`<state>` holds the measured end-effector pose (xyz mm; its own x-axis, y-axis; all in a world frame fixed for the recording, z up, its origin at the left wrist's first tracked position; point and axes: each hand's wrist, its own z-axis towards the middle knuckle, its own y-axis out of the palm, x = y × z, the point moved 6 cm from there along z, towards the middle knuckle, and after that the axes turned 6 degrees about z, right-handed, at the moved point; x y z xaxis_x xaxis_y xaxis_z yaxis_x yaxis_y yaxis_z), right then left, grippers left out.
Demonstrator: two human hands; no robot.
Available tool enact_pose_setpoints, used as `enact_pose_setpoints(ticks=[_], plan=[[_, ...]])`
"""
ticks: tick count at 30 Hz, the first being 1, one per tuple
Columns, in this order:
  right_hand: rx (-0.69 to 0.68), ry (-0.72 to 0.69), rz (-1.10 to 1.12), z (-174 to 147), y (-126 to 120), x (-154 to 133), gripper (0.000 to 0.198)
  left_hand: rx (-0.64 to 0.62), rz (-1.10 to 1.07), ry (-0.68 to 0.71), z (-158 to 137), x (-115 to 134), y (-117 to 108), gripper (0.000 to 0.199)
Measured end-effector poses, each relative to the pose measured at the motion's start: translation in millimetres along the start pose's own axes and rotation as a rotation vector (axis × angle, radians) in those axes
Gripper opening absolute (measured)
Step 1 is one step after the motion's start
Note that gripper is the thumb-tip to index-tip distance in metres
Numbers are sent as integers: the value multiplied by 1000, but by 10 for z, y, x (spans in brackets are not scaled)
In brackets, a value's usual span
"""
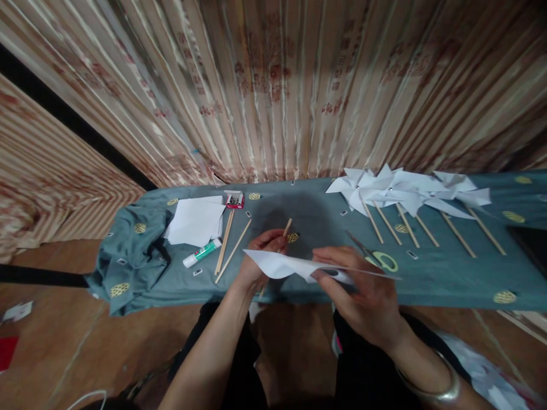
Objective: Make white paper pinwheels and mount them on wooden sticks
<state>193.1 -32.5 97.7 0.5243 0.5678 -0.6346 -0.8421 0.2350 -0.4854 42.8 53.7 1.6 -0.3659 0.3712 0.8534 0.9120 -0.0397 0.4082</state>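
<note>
Above the front of the table, my right hand (363,290) pinches a folded white paper pinwheel (282,265), thumb below and fingers on top. The pinwheel is seen nearly edge-on, with its pointed tip reaching left over my other wrist. My left hand (267,245) is closed around a thin wooden stick (288,226), whose upper end pokes out past the fingers and whose lower end shows beneath the paper. Part of the left hand is hidden behind the paper. Whether stick and pinwheel touch I cannot tell. Green-handled scissors (378,259) lie just beyond my right hand.
On the left of the cloth-covered table (307,199) are a stack of white paper (196,219), a glue stick (202,253), a small red box of pins (235,199) and several loose sticks (225,242). Several finished pinwheels (410,191) lie at the back right. A curtain (273,85) hangs behind.
</note>
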Motion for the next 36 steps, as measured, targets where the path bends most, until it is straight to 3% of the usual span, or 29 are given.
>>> enact_pose_setpoints(ticks=[5, 16, 24, 31, 36], plan=[[7, -69, -55, 0, -48, -126, 41, -27, -98, -76, -227, -20, 121, 39], [-5, -165, 43, 9, -79, -344, 32, -72, 9, -83, -436, 123, 79, 39], [-179, -26, 173, -46, -8, -327, 20, -32, 204, 100, -465, 313, -63, 34], [-85, -91, 87, -44, 9, -221, 23, -21, 193, -47, -576, 216, 37, 36], [-39, -197, 93, -75, -58, -277, 39, -71, 336, 46, -629, 288, 120, 19]])
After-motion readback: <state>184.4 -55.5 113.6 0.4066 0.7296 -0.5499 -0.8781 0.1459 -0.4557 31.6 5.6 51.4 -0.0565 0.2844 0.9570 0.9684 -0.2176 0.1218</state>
